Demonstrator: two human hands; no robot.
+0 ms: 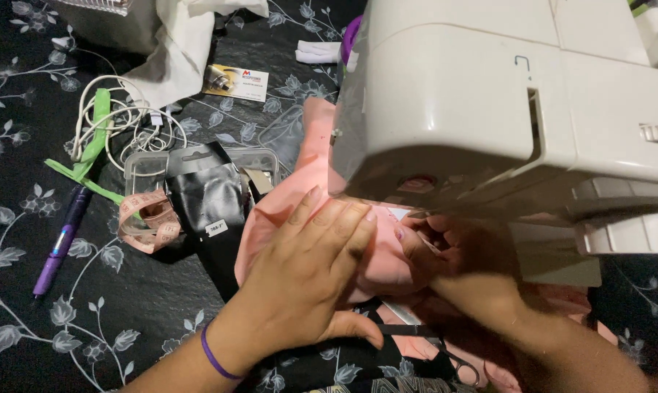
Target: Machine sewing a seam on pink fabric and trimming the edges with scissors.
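A black pouch (pixel 211 207) with a small white label lies left of the sewing machine (pixel 503 109), partly over a clear plastic case (pixel 143 169). A small printed card (pixel 235 81) holding a metal part sits further up, beside crumpled white cloth (pixel 176 44).

One pink measuring tape (pixel 148 220), one purple pen (pixel 59 244), one coiled white cable (pixel 128 120), one green strip (pixel 88 156) and one pair of scissors (pixel 445 349) lie left of and below the machine.

Everything rests on a black cloth (pixel 45 320) printed with grey leaves.

The left hand (pixel 307 276), fingers spread flat, presses the pink fabric (pixel 292 189) just left of the machine's head. The right hand (pixel 452 262) sits on the fabric under the head, fingertips curled as if pinching; blur hides exactly what.
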